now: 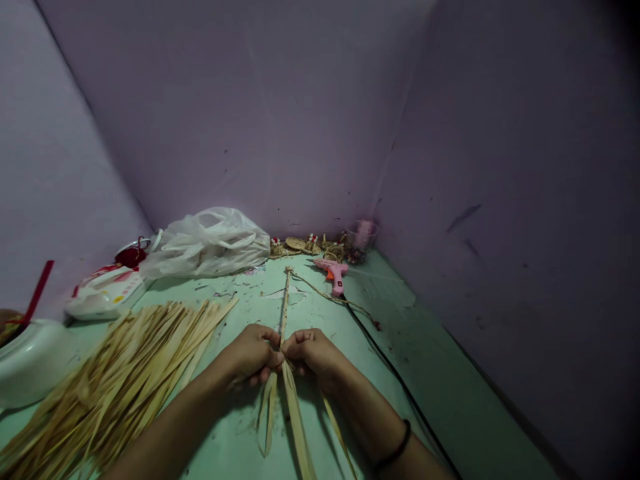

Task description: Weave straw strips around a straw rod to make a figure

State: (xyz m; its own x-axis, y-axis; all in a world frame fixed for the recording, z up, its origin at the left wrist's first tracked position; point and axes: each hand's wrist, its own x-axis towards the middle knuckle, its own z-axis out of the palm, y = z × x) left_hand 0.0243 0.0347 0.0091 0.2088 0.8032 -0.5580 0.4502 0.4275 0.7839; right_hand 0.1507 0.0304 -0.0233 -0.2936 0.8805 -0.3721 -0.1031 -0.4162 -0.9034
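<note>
A thin braid [285, 303] of pale dried plant strips runs away from me along the green tabletop, with a knotted far end. My left hand [260, 353] pinches its near end from the left. From the other side my right hand [309, 353] pinches the same spot, and the fingertips of both hands nearly meet. Loose strips [296, 417] hang from between the hands toward me, one of them under the left fingers and another below the right palm. The fingers hide the exact crossing of the strips.
Many loose dried strips [115, 373] lie spread at left, near a white pot [35, 363] and a packet [107, 291]. Behind are a white plastic bag [210, 243] and woven pieces [300, 245]. A pink glue gun [332, 272] trails a black cord [395, 373] on the right. A clear cup [362, 235] stands in the corner.
</note>
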